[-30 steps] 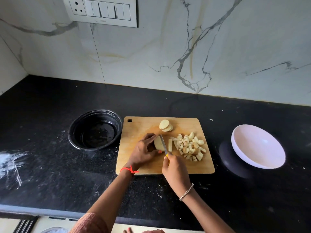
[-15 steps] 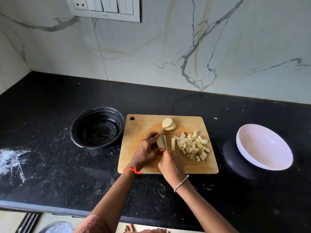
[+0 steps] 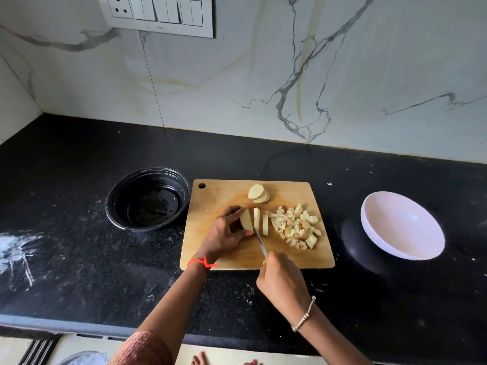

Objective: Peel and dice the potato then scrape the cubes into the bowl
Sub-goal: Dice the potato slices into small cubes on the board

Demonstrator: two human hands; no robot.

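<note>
On the wooden cutting board [image 3: 210, 248] my left hand [image 3: 226, 233] holds a peeled potato piece [image 3: 245, 219] between fingers and thumb. Two cut strips [image 3: 261, 222] lie just right of it. My right hand [image 3: 282, 280] grips a knife [image 3: 260, 242] whose blade slants up toward the held piece. A heap of potato cubes [image 3: 297, 227] sits on the right half of the board. A small stack of potato slices [image 3: 258, 193] lies near the board's far edge. The white bowl [image 3: 403, 225] stands empty on the counter to the right.
A black bowl [image 3: 147, 198] holding a little liquid stands left of the board. The black counter [image 3: 79, 259] has white smears at its left end. A marble wall with a switch panel [image 3: 158, 14] rises behind.
My right hand has drawn the knife back toward me, and a second strip now lies apart from the potato piece. The view has shifted slightly.
</note>
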